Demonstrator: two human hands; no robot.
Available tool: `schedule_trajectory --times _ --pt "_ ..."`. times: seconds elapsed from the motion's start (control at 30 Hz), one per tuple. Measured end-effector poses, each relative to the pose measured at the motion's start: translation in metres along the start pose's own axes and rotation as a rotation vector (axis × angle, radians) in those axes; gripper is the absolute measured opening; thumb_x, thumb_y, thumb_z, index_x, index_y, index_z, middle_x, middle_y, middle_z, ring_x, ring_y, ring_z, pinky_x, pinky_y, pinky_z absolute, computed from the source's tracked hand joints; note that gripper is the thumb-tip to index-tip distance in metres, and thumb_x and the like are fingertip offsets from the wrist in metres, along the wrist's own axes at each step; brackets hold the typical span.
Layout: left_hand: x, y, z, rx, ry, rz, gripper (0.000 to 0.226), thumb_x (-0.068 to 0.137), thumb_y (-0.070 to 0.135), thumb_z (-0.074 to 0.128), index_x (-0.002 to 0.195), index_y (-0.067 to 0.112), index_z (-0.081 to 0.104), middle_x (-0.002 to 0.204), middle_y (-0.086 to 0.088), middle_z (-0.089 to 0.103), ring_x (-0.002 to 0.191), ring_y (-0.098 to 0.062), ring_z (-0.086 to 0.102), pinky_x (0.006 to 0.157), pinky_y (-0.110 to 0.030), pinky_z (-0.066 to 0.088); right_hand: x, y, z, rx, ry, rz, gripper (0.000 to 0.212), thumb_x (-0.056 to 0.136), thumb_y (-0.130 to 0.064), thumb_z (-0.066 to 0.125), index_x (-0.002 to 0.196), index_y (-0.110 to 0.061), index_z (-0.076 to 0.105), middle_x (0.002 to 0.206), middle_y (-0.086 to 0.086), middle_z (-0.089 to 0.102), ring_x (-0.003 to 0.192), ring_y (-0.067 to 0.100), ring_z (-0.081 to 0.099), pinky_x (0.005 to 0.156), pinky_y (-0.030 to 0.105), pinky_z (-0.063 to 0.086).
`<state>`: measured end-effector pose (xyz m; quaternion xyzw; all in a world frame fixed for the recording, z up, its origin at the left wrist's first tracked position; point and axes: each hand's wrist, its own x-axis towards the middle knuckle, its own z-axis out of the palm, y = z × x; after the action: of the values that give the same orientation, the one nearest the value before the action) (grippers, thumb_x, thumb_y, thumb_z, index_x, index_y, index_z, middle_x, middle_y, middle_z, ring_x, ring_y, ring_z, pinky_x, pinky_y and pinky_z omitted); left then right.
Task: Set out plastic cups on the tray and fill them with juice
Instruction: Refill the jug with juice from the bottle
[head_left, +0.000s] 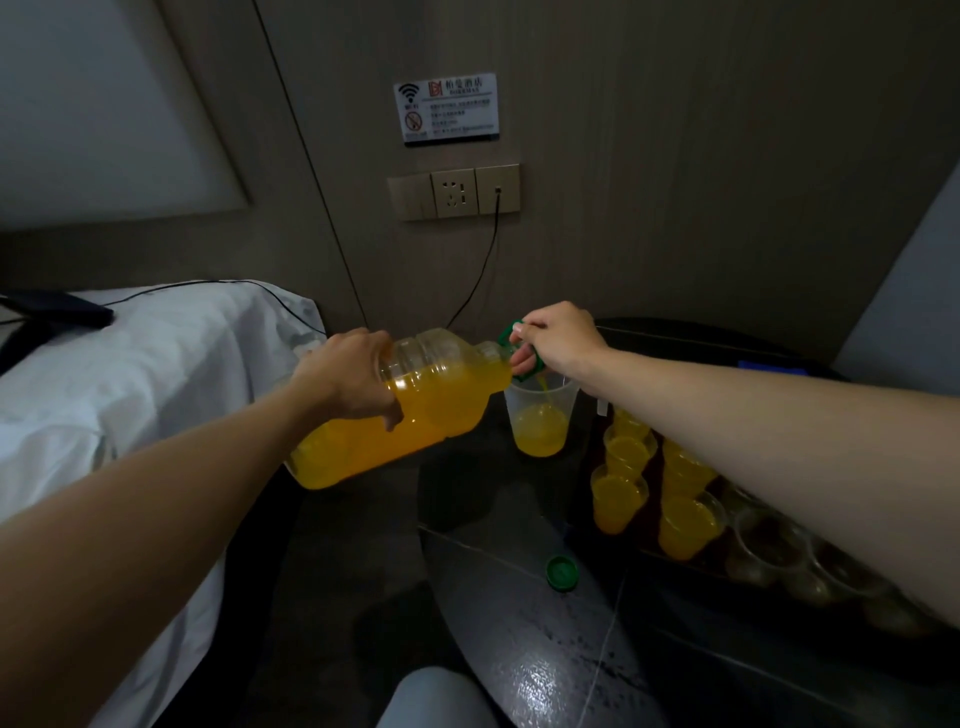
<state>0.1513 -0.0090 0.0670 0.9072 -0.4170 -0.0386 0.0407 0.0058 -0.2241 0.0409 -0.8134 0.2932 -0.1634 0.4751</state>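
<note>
**While Tipped Over the Tall Cup**

While held tilted nearly flat above the table's (519, 660) far left edge, poured a thin stream of juice from the bottle (431, 415) into the tall cup (540, 426), itself stood on the table there and roughly a third full. Wrapped the left grip (348, 379) over the bottle's body, fingers curled round it; hooked the right grip (558, 338) through the green handle (511, 332) at the neck. Showed the tray (685, 564) along the table's right side, with filled cups (621, 499) at its far end and empty cups (769, 540) nearer. Found the green cap (562, 570) loose on the table, just left of the tray.
</note>
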Motion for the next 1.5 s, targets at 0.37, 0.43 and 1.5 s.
schedule_trajectory --times 0.37,0.43,1.5 --pt "-0.001 0.0 -0.005 0.002 -0.028 -0.018 0.072 0.058 0.038 0.092 0.114 0.026 0.049 0.108 0.0 0.051 0.101 -0.022 0.052 0.09 -0.044 0.052 -0.001 -0.003 0.003 -0.007 -0.007 -0.009 0.024 0.105 -0.02 0.055 0.103 -0.005 0.073 0.079 0.009 0.076 0.067 0.015 0.076 0.071 0.025 0.061" --pt "-0.001 0.0 -0.005 0.003 -0.029 -0.02 0.071 0.057 0.038 0.092 0.113 0.027 0.049 0.108 -0.001 0.052 0.101 -0.022 0.052 0.091 -0.045 0.052 -0.001 -0.003 0.002 -0.01 -0.007 -0.007 0.024 0.105 -0.02 0.055 0.103 -0.005 0.073 0.08 0.009 0.076 0.067 0.015 0.076 0.069 0.024 0.062" --pt "0.001 -0.004 -0.01 0.007 -0.055 -0.036 0.069 0.054 0.04 0.092 0.109 0.026 0.053 0.101 0.0 0.055 0.096 -0.022 0.055 0.09 -0.047 0.053 0.003 -0.002 0.006 0.022 -0.036 -0.009 0.024 0.103 -0.019 0.058 0.103 -0.003 0.075 0.081 0.012 0.077 0.073 0.021 0.077 0.078 0.035 0.064"
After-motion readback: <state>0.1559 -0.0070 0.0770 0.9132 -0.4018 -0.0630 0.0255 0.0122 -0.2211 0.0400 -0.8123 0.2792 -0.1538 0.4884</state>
